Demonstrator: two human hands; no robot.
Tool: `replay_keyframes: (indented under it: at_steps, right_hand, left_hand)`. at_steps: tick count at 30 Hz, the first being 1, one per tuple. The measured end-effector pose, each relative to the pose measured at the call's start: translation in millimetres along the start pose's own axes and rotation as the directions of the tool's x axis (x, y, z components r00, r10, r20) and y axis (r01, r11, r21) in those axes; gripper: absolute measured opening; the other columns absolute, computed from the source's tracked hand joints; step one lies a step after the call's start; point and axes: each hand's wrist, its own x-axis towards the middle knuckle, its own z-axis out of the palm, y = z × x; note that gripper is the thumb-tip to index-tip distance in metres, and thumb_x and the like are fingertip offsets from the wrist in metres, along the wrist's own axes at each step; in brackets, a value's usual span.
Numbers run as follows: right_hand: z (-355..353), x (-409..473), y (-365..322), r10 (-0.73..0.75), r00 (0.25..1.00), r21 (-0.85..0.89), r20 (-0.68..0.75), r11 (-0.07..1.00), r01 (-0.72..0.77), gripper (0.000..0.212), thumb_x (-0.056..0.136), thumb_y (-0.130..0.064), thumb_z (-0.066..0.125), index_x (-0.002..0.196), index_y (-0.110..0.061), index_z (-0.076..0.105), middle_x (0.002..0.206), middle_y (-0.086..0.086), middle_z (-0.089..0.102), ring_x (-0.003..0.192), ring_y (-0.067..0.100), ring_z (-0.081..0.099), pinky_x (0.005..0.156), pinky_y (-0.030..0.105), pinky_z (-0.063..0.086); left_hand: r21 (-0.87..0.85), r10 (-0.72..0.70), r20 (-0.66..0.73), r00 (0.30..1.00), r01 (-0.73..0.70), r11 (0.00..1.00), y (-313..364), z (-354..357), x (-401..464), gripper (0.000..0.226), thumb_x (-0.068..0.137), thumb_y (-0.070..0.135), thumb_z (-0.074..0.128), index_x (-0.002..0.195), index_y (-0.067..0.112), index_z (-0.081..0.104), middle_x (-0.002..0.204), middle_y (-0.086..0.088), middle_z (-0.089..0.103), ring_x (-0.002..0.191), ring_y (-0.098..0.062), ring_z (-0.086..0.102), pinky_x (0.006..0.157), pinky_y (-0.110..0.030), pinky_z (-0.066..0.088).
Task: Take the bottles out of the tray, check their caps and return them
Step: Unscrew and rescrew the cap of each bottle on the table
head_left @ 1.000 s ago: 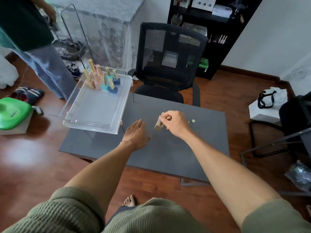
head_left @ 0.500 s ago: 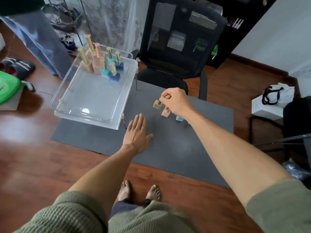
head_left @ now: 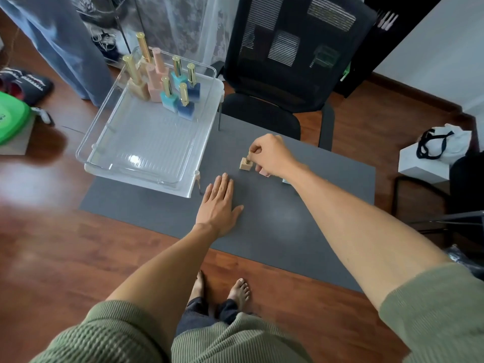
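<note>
A clear plastic tray [head_left: 110, 163] sits at the left end of the grey table [head_left: 275, 221]. Several gold-capped bottles [head_left: 167, 93] stand at its far side, beige, pink, teal and blue. My right hand [head_left: 272, 155] pinches the gold cap of a small beige bottle [head_left: 245, 164] that stands on the table. A pink bottle [head_left: 265, 173] and a teal bottle [head_left: 285, 181] stand just behind my right wrist, mostly hidden. My left hand [head_left: 218, 205] lies flat on the table, fingers straight, holding nothing.
A black mesh office chair [head_left: 293, 61] stands at the table's far side. Another person's legs [head_left: 65, 43] are at the far left, near a green object [head_left: 10, 121]. A white box with a bag [head_left: 437, 153] sits on the floor at the right.
The beige bottle held in my right hand has come down from the air onto the table. My left hand stays flat on the table. The view has tilted downward.
</note>
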Motion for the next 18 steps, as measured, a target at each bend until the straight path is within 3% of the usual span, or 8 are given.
replay_keyframes:
  at_steps: [3, 11, 16, 18]
  right_hand:
    - [3, 2, 3, -0.001, 1.000, -0.008, -0.017, 1.000, 0.001, 0.010, 0.098, -0.014, 0.066, 0.102, -0.009, 0.074, 0.071, 0.012, 0.072, 0.038, 0.008, 0.061, 0.046, 0.032, 0.059]
    - [5, 3, 7, -0.004, 0.998, 0.000, -0.056, 1.000, 0.004, 0.009, 0.099, -0.017, 0.069, 0.099, -0.010, 0.074, 0.070, 0.008, 0.072, 0.039, 0.007, 0.061, 0.044, 0.026, 0.054]
    - [7, 4, 10, -0.008, 0.998, -0.002, -0.063, 1.000, 0.007, 0.007, 0.096, -0.019, 0.070, 0.098, -0.014, 0.075, 0.072, 0.007, 0.073, 0.052, 0.017, 0.071, 0.048, 0.039, 0.064]
    - [8, 5, 12, -0.012, 0.997, 0.004, -0.072, 1.000, 0.012, 0.008, 0.095, -0.019, 0.072, 0.101, -0.015, 0.074, 0.080, 0.007, 0.074, 0.054, 0.015, 0.072, 0.044, 0.033, 0.060]
  left_hand:
    - [-0.009, -0.003, -0.001, 1.000, 0.003, 1.000, 0, -1, 0, 0.078, 0.105, 0.055, 0.029, 0.162, 0.012, -0.003, 0.169, -0.005, -0.014, 0.155, -0.021, -0.017, 0.126, -0.038, -0.009]
    - [-0.015, -0.012, 0.011, 1.000, 0.012, 1.000, 0, -2, 1, 0.079, 0.105, 0.055, 0.031, 0.162, 0.013, -0.003, 0.169, -0.005, -0.014, 0.155, -0.021, -0.018, 0.125, -0.037, -0.010]
    - [-0.016, -0.016, 0.015, 1.000, 0.016, 1.000, 1, -1, 1, 0.079, 0.105, 0.054, 0.031, 0.162, 0.013, -0.004, 0.169, -0.005, -0.014, 0.155, -0.021, -0.018, 0.125, -0.037, -0.011]
    - [-0.015, -0.018, 0.017, 1.000, 0.019, 1.000, 2, -2, 1, 0.079, 0.105, 0.054, 0.031, 0.162, 0.012, -0.003, 0.169, -0.005, -0.014, 0.155, -0.021, -0.017, 0.125, -0.037, -0.011]
